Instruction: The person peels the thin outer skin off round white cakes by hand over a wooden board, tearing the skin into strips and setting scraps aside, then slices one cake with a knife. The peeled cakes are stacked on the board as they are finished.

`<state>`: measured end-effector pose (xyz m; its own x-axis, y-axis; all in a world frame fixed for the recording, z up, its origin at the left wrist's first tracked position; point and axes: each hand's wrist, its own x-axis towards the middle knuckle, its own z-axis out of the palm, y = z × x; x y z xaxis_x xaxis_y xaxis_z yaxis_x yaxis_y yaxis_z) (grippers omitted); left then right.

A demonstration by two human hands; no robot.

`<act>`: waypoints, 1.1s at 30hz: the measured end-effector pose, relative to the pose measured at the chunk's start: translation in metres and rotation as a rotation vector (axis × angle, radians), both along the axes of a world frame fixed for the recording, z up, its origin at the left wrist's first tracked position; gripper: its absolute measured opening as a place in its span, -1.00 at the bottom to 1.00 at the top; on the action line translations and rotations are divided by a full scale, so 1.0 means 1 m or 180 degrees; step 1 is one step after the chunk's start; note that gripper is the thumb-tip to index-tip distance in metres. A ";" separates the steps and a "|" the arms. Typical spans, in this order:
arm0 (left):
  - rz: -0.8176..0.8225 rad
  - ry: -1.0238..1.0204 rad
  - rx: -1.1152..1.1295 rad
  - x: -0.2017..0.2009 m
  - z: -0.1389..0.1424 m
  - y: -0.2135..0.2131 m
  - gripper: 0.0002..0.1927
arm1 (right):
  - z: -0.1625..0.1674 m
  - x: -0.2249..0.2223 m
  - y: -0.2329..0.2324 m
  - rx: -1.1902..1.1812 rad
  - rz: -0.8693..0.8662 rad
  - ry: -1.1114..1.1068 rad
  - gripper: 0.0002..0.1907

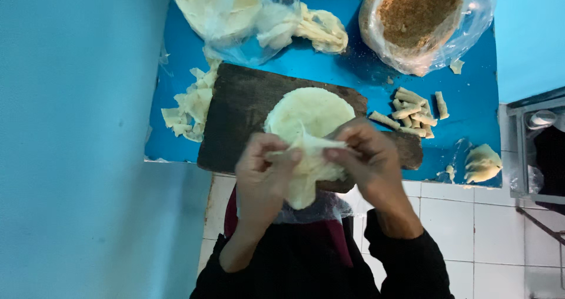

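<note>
Both hands are meeting just below the centre of the frame, pinching one thin, pale sheet of dough (306, 163) between them. The left hand (265, 172) is closing its grip on the sheet's left edge, thumb and fingers pressed together on it; the right hand (365, 158) is clamping the right edge in the same way. The sheet is sagging between the two grips and hanging down toward the person's lap.

Right behind the hands, a round stack of the same sheets (309, 110) is lying on a dark wooden board (241, 110), which is sitting on the blue table (353, 69) with its near edge reaching over the table's rim. At the left of the board, torn dough scraps (191, 108) are lying in a loose heap. To the right of the board, a cluster of small rolled pieces (415, 112) is resting on the table. In the upper middle, a clear plastic bag (229, 10) is holding more pale sheets, and in the upper right another bag of brown crumbly filling (418, 10) is standing open. At the right edge of the table a lump of dough (482, 162) is lying apart from the rest.
</note>
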<state>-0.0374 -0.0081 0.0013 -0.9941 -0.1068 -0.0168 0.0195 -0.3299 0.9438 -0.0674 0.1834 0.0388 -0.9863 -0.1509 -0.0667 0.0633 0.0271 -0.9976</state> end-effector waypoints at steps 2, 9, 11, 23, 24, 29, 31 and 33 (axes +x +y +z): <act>0.0398 0.0070 0.0488 0.001 0.001 -0.005 -0.79 | 0.001 -0.003 0.005 -0.0204 -0.0279 0.0173 -0.80; -0.0270 -0.0257 0.0268 -0.007 0.006 0.006 -0.57 | 0.008 -0.004 -0.002 -0.1370 0.0147 -0.0469 -0.63; -0.0395 0.0007 0.0034 -0.012 0.002 0.007 -0.83 | 0.013 -0.005 -0.005 -0.1206 0.0373 -0.0398 -0.60; -0.0715 -0.0333 0.0050 -0.014 0.009 0.004 -0.46 | -0.002 -0.010 0.015 -0.0007 0.0267 0.0061 -0.82; -0.0732 -0.0352 -0.0054 -0.015 0.007 0.005 -0.56 | -0.004 -0.010 0.016 0.0089 0.0172 0.0100 -0.82; -0.0131 -0.0258 -0.0446 -0.008 -0.008 -0.003 -0.80 | -0.006 -0.014 0.021 -0.1019 -0.0303 0.0051 -0.81; 0.0367 0.0096 0.0201 -0.003 -0.013 -0.006 -0.79 | -0.003 -0.018 0.024 -0.1251 -0.0527 -0.0044 -0.84; 0.0655 0.0614 0.0828 -0.001 -0.015 -0.007 -0.80 | 0.002 -0.020 0.028 -0.1526 -0.0630 -0.0021 -0.85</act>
<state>-0.0384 -0.0146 -0.0134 -0.9399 -0.3212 0.1157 0.2793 -0.5285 0.8017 -0.0877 0.2113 0.0410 -0.9988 0.0234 -0.0420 0.0272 -0.4461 -0.8946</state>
